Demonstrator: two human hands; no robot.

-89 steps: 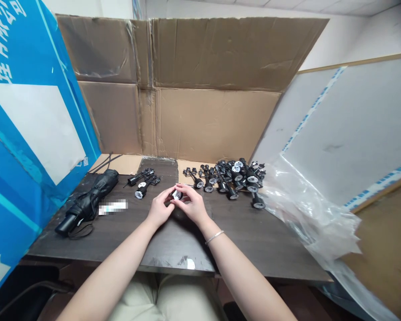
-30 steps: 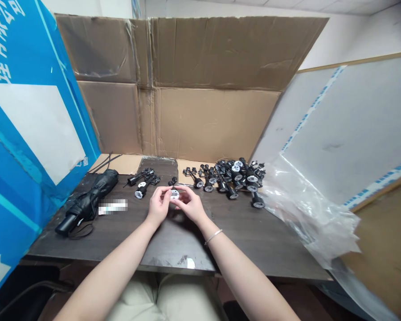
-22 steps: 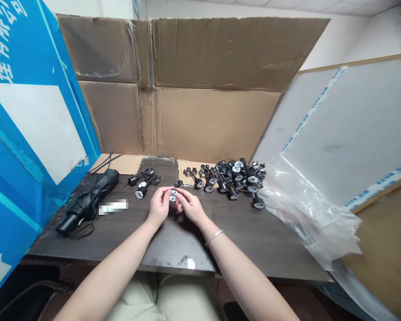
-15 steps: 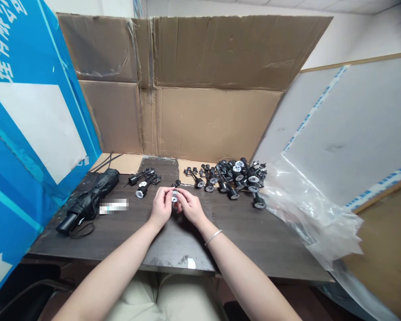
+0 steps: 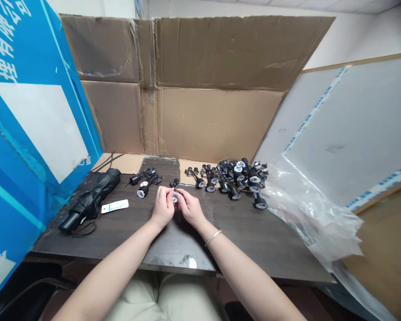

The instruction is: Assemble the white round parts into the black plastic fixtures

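Note:
Between both hands, above the dark table [image 5: 254, 240], is a black part [image 5: 175, 197] with a white-and-silver round end facing me. My left hand [image 5: 163, 206] grips it from the left and my right hand [image 5: 190, 207] from the right, fingers closed round it. Small black pieces [image 5: 174, 183] show just beyond my fingertips; whether they belong to the held part is hard to tell. A few similar black parts [image 5: 142, 190] lie to the left of my hands. A large pile of them [image 5: 239, 178] lies to the right.
On the left lie a folded black umbrella [image 5: 95, 196] and a white card [image 5: 115, 206]. Cardboard [image 5: 220, 120] stands behind the table, and a blue panel [image 5: 83, 111] on the left. Clear plastic sheeting [image 5: 314, 218] hangs over the right side.
The view has shifted slightly. The small black pieces beyond my fingertips show more clearly, and the round end is turned a little. Both hands keep their hold.

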